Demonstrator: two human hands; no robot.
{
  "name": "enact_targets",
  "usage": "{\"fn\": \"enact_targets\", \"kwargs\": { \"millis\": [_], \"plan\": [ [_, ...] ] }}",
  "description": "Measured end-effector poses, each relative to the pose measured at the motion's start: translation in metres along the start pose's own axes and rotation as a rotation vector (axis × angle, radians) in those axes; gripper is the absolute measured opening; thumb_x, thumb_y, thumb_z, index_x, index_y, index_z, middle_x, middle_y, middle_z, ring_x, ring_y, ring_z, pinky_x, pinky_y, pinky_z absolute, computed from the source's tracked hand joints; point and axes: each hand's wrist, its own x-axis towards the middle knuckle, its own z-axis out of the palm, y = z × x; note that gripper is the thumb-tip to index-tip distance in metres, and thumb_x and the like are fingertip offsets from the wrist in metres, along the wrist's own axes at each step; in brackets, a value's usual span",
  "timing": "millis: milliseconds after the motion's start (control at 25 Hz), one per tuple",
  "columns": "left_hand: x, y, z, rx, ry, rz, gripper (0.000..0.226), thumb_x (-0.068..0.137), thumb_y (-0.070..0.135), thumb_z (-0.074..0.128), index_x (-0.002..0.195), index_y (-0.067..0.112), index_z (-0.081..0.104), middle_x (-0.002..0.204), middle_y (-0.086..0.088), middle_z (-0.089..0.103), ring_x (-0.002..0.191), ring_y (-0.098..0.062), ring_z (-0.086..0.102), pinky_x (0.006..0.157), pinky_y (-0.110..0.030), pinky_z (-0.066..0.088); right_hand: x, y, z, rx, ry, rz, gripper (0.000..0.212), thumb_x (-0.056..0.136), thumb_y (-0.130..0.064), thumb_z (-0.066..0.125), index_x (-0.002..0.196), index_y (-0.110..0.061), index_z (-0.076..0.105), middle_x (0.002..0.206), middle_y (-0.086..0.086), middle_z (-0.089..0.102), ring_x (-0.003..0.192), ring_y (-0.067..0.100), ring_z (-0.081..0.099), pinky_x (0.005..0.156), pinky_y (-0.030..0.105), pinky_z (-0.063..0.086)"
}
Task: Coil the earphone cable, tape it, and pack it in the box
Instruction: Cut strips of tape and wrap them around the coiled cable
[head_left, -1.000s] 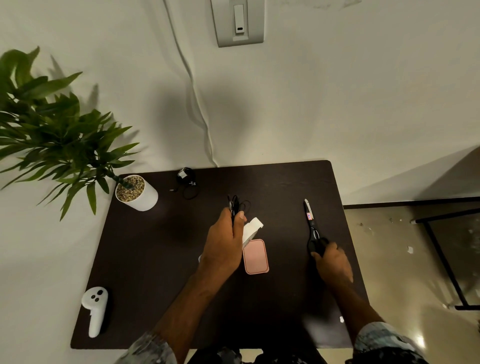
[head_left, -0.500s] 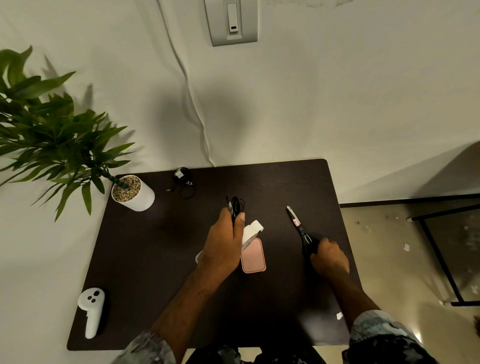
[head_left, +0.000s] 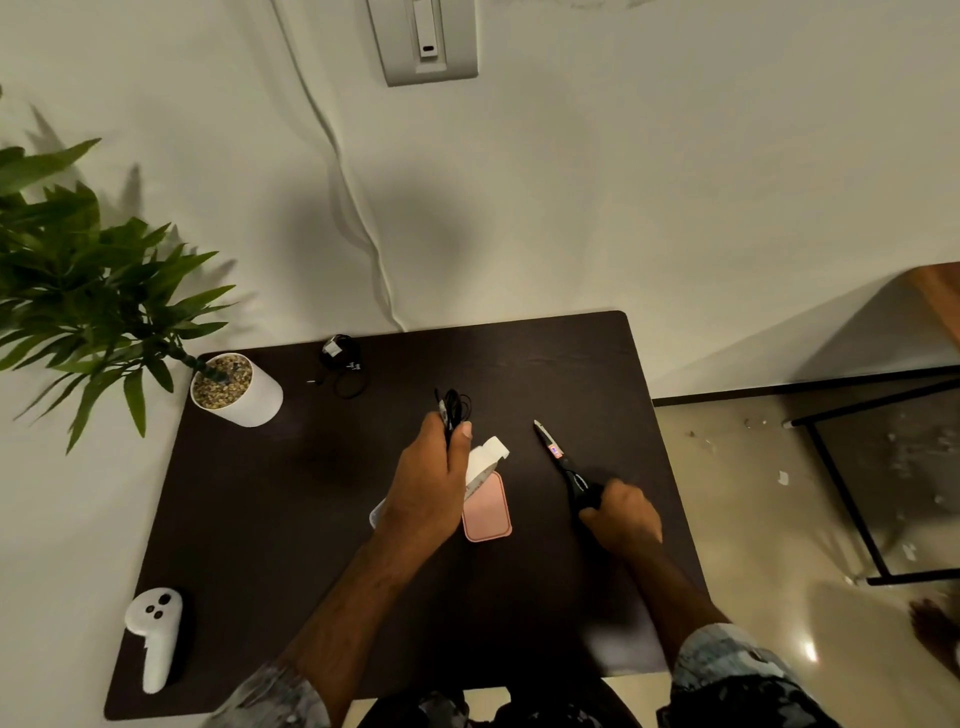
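Home room: dark desk (head_left: 260, 519), potted plant (head_left: 93, 291)

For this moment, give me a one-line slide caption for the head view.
Left hand grips the coiled earphone cable above the pink box while right hand holds scissors.

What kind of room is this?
Probably a room at home, set up as a small desk corner: a dark table against a plain wall, a potted plant on it, and a wall switch above.
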Motion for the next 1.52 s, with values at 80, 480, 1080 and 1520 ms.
{"fn": "enact_targets", "kwargs": {
  "millis": [80, 480, 1080, 1520],
  "plan": [
    [0.001, 0.000, 0.000, 0.004, 0.006, 0.004, 0.019, 0.108, 0.037, 0.040, 0.110, 0.022, 0.052, 0.090, 0.004, 0.065, 0.078, -0.012, 0.069, 0.063, -0.033, 0.061, 0.000, -0.001, -0.001, 0.117, -0.064, 0.000, 0.035, 0.093, -0.034, 0.076, 0.118, -0.014, 0.063, 0.106, 0.005, 0.067, 0.094, 0.019, 0.069, 0.075, 0.031, 0.058],
    [0.010, 0.000, -0.005, 0.042, 0.062, 0.067, 0.018, 0.109, 0.033, 0.041, 0.107, 0.018, 0.051, 0.087, 0.004, 0.062, 0.079, -0.012, 0.068, 0.064, -0.030, 0.059, -0.083, -0.016, -0.033, 0.782, -0.464, -0.338, 0.027, 0.092, -0.023, 0.078, 0.114, -0.009, 0.070, 0.091, 0.007, 0.073, 0.066, 0.014, 0.062, 0.053, 0.023, 0.050],
    [0.016, -0.004, -0.009, 0.043, 0.139, 0.161, 0.018, 0.109, 0.032, 0.041, 0.105, 0.018, 0.050, 0.084, 0.006, 0.060, 0.076, -0.008, 0.065, 0.060, -0.022, 0.050, -0.137, -0.015, -0.032, 0.566, -0.516, -0.605, 0.055, 0.077, -0.059, 0.080, 0.111, -0.018, 0.065, 0.101, 0.004, 0.069, 0.093, 0.014, 0.067, 0.087, 0.034, 0.058],
    [0.009, -0.005, -0.006, 0.076, 0.004, 0.252, 0.012, 0.108, 0.032, 0.042, 0.108, 0.023, 0.050, 0.072, 0.002, 0.057, 0.055, -0.013, 0.058, 0.048, -0.025, 0.049, -0.137, -0.017, -0.031, 0.532, -0.397, -0.599, 0.043, 0.076, -0.068, 0.078, 0.093, -0.033, 0.060, 0.092, 0.000, 0.066, 0.091, 0.020, 0.067, 0.087, 0.044, 0.060]
  ]
}}
